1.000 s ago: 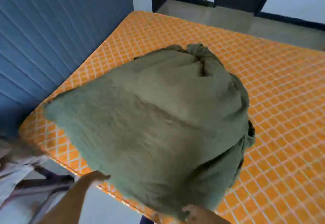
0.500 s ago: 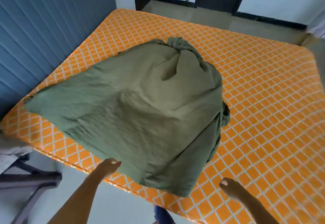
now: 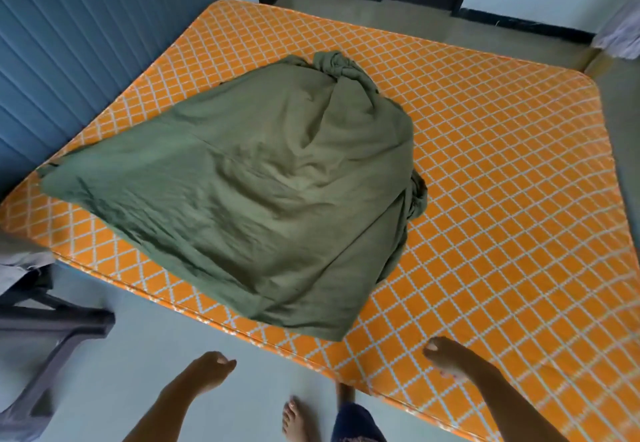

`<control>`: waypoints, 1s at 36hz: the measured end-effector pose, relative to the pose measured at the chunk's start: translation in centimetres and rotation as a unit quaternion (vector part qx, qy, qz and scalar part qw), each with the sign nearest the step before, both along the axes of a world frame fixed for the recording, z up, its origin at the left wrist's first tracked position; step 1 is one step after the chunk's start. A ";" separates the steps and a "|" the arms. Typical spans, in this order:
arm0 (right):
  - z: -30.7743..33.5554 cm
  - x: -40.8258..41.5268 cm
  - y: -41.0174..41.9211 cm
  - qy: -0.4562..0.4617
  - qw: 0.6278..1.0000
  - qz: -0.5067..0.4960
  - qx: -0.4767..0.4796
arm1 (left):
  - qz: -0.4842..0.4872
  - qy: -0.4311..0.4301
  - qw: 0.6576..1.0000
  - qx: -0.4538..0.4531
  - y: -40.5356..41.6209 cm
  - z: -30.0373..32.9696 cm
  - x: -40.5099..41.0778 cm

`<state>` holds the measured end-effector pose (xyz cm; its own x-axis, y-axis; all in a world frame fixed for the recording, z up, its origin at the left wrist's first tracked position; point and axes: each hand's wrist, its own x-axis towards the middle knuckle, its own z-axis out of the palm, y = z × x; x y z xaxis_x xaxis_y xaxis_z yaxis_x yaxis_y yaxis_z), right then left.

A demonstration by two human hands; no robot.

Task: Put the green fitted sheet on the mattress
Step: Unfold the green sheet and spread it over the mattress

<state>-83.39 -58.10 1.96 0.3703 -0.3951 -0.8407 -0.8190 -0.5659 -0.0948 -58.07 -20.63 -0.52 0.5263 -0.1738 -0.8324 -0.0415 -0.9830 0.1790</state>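
While the sheet lies bunched on the mattress, both grips hold nothing. Left hand at 7 o'clock, right hand at 5, fingers loosely curled.

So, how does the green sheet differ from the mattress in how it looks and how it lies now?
The sheet is plain green; the mattress is orange with a white diamond grid. The sheet lies crumpled and bunched, with a twisted knot at its far end; the mattress lies flat. The sheet covers only the left middle part, and most of the mattress is bare. Neither hand touches either one.
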 end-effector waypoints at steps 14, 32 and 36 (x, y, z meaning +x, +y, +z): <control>-2.9 4.7 -14.9 -0.092 0.995 -0.017 0.044 | 0.067 0.071 0.995 -0.015 -10.1 -18.9 -8.9; -14.4 20.6 -32.3 -0.274 0.934 0.111 -0.201 | 0.210 0.163 0.950 -0.161 -36.7 -13.0 -15.9; -16.5 22.6 -33.3 -0.223 0.922 0.216 -0.231 | 0.255 0.182 0.936 -0.162 -35.8 -13.7 -16.1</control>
<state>-60.84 -91.42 -14.53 0.8454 -0.4073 -0.3457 -0.4455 -0.8946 -0.0353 -74.18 -56.39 -14.21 0.3011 -0.2523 -0.9196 0.5395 -0.7501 0.3825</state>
